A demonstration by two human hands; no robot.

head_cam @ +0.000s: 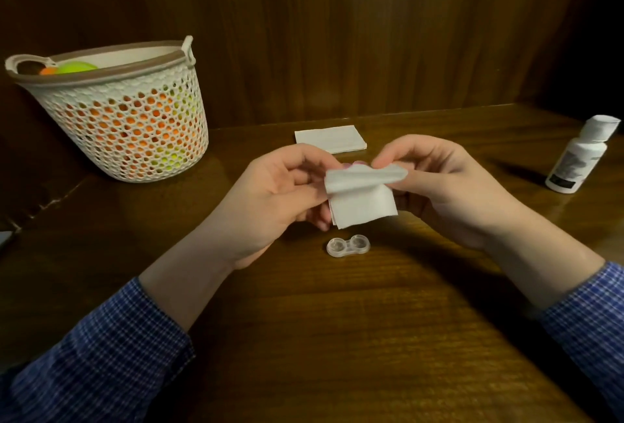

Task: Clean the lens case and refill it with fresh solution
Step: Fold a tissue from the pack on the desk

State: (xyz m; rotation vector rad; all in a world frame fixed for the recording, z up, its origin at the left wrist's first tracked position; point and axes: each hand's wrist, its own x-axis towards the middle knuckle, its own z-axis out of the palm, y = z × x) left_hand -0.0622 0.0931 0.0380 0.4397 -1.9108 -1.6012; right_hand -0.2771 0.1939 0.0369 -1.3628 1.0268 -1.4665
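Observation:
A clear two-well lens case (348,246) lies on the wooden table just below my hands, with no caps on it that I can see. Both hands hold a folded white tissue (363,199) above the case. My left hand (277,196) pinches its left edge, and my right hand (449,182) pinches the folded-over top flap. A white solution bottle (579,159) with a white cap stands at the far right.
A stack of folded white tissues (331,139) lies behind my hands. A white perforated basket (118,111) with orange and green items stands at the back left. A dark wooden wall closes off the back of the table (337,338).

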